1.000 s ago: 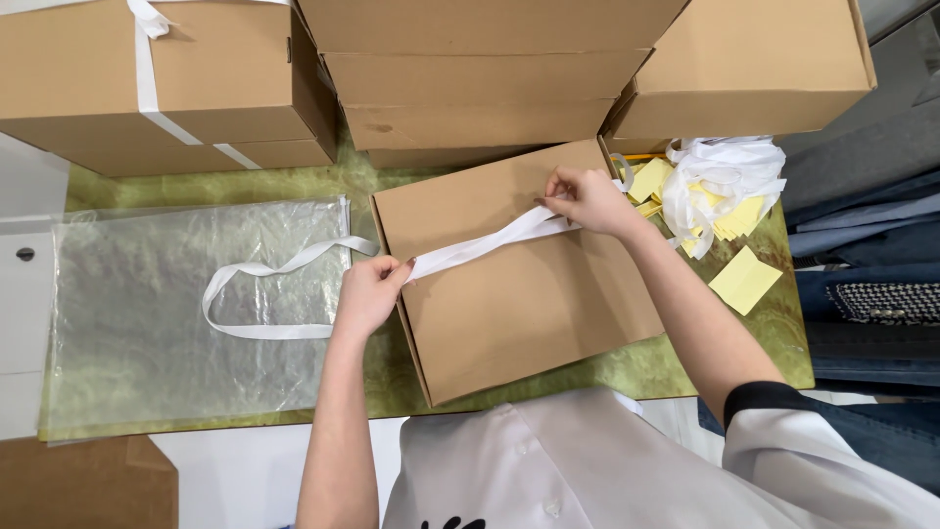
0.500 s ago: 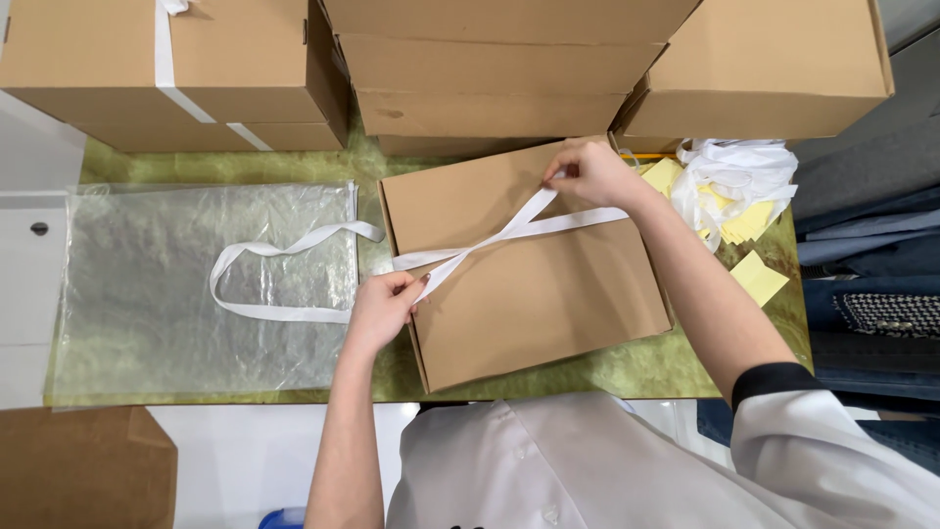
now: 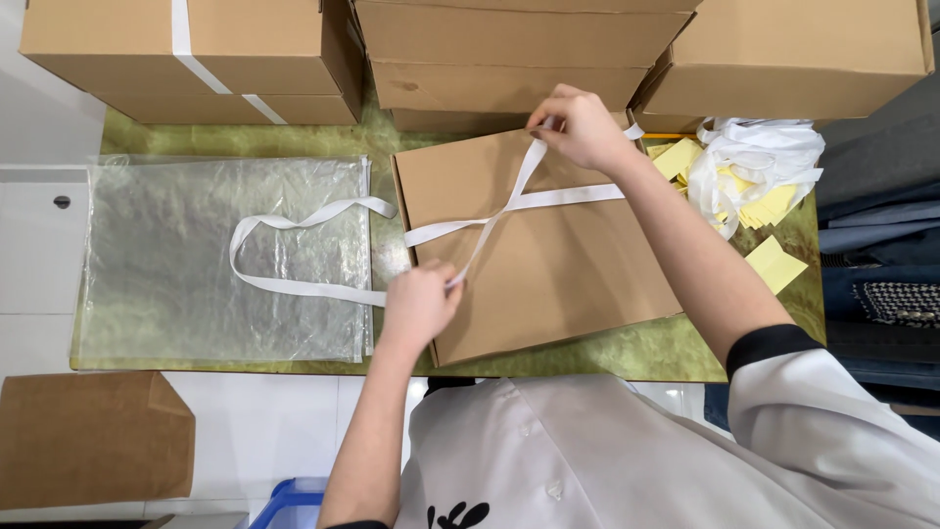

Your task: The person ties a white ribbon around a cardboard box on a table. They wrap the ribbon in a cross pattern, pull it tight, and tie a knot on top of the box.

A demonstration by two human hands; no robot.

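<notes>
Going left to right: a clear bag (image 3: pixel 220 260) lies flat on the green desk (image 3: pixel 627 353), with a loop of white ribbon (image 3: pixel 294 250) trailing over it at about 9 o'clock from the box.

The left hand (image 3: pixel 419 306) sits at the flat box's (image 3: pixel 548 264) near-left edge, fingers closed in a pinch on the ribbon end. From there one strand runs up toward 1 o'clock to the right hand (image 3: pixel 583 127) at the box's far edge, whose fingers pinch the other end. A second strand lies across the lid from 9 to 3 o'clock, so the two cross near the middle of the box.

If you ask me, doing this bit well means keeping both pinches tight and the tension even, so the cross stays centred and the ribbon lies flat, not twisted. I'd also watch that the slack loop on the bag doesn't snag.

At 3 o'clock there's a heap of white ribbon scraps and yellow slips (image 3: pixel 759 181). Bigger cartons (image 3: pixel 519 54) line the far side at 12.
</notes>
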